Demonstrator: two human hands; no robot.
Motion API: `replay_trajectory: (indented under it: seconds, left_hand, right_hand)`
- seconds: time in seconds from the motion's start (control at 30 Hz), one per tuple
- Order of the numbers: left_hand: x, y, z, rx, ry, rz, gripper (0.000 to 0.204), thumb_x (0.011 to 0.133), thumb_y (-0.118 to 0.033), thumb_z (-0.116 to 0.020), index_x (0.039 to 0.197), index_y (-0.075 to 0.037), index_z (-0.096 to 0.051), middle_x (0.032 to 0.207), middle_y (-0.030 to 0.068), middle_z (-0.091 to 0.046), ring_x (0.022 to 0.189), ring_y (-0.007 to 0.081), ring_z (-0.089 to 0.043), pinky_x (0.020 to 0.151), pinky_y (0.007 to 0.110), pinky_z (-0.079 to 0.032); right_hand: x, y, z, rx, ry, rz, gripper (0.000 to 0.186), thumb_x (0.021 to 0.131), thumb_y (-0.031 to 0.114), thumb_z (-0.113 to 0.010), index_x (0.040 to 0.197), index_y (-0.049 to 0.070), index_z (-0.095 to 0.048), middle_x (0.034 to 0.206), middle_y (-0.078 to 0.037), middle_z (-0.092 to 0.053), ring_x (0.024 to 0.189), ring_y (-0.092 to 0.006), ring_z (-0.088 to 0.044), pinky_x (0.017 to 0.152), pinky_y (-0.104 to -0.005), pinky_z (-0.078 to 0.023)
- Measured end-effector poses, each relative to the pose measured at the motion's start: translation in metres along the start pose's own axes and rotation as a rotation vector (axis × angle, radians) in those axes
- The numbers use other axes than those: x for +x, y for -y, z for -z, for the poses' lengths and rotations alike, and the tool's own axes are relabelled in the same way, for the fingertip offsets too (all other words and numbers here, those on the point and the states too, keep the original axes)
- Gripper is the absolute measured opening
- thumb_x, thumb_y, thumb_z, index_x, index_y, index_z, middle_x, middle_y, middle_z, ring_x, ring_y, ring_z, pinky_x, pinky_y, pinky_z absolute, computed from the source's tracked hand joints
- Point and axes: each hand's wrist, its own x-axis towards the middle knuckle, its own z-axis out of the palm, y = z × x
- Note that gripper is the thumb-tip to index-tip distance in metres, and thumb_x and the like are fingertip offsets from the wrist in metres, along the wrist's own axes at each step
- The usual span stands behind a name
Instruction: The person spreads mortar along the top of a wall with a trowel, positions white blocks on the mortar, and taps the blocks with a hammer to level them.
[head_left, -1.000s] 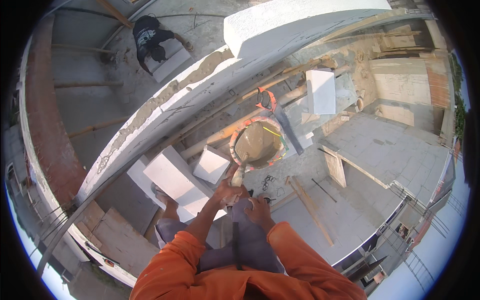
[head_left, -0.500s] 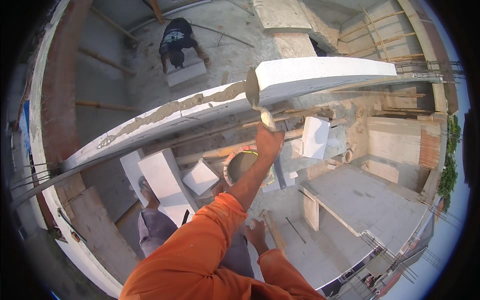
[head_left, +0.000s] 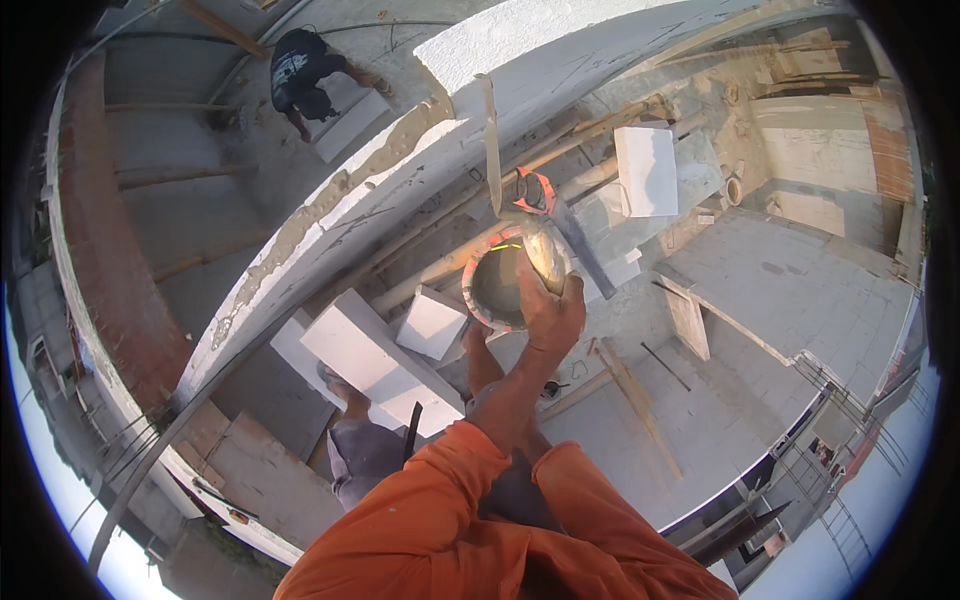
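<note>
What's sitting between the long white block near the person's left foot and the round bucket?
A smaller white block lies between the long white block and the bucket. It shows in the head view.

Sleeves [head_left: 440, 482]: plain orange. Trousers [head_left: 368, 462]: muted greyish purple. Trowel [head_left: 545, 258]: pale cream handle, grey blade. Bucket [head_left: 470, 288]: orange-red rim broken by paler patches. Mortar [head_left: 497, 290]: dull grey. Blocks [head_left: 372, 350]: plain white. Co-worker's shirt [head_left: 297, 72]: black, pale print across the back.
</note>
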Motion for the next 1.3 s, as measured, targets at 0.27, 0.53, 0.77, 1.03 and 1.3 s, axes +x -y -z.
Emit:
replay_trajectory:
  seconds: [0.27,0.53,0.77,1.03,1.3]
  left_hand:
    - [-0.081,0.195,0.171,0.549,0.595,0.335,0.054,0.07,-0.012,-0.06,0.119,0.003,-0.045,0.093,0.025,-0.061,0.085,0.0391,-0.062,0.075,0.044,-0.05]
    - [-0.04,0.313,0.07,0.21,0.469,1.101,0.027,0.067,-0.012,-0.066,0.091,-0.006,-0.055,0.057,0.0018,-0.046,0.034,0.0128,-0.04,0.029,0.029,-0.025]
    - [-0.023,0.307,0.106,-0.128,0.677,1.216,0.037,0.065,-0.008,-0.064,0.101,-0.003,-0.057,0.062,0.0052,-0.051,0.042,0.0164,-0.046,0.037,0.03,-0.033]
    - [-0.047,0.164,0.208,-0.33,0.775,1.023,0.046,0.069,-0.008,-0.058,0.113,0.001,-0.051,0.068,0.0048,-0.053,0.049,0.0146,-0.051,0.042,0.027,-0.04]
    - [0.03,0.037,0.164,-0.657,0.35,0.718,0.036,0.071,-0.005,-0.054,0.105,0.002,-0.05,0.07,0.0073,-0.051,0.048,0.0163,-0.049,0.042,0.027,-0.039]
  right_hand:
    - [0.005,0.019,-0.005,-0.334,0.174,-0.034,0.057,0.077,0.037,-0.064,0.126,0.014,-0.047,0.126,-0.015,-0.044,0.12,-0.0343,-0.042,0.093,-0.056,-0.034]
    - [0.001,0.003,-0.023,-0.273,0.132,-0.12,0.053,0.075,0.035,-0.065,0.121,0.012,-0.052,0.121,-0.013,-0.048,0.12,-0.0321,-0.043,0.092,-0.052,-0.036]
    - [0.003,0.009,-0.023,-0.239,0.126,-0.092,0.054,0.075,0.035,-0.064,0.121,0.009,-0.053,0.118,-0.014,-0.05,0.119,-0.0329,-0.044,0.094,-0.0498,-0.036]
    - [0.0,0.014,-0.03,-0.273,0.09,-0.05,0.049,0.075,0.031,-0.065,0.118,0.01,-0.054,0.118,-0.014,-0.052,0.113,-0.0344,-0.048,0.091,-0.0471,-0.041]
    - [-0.021,-0.027,-0.005,-0.304,-0.009,0.276,0.043,0.075,0.028,-0.067,0.112,0.006,-0.059,0.113,-0.022,-0.05,0.099,-0.0396,-0.05,0.085,-0.0462,-0.043]
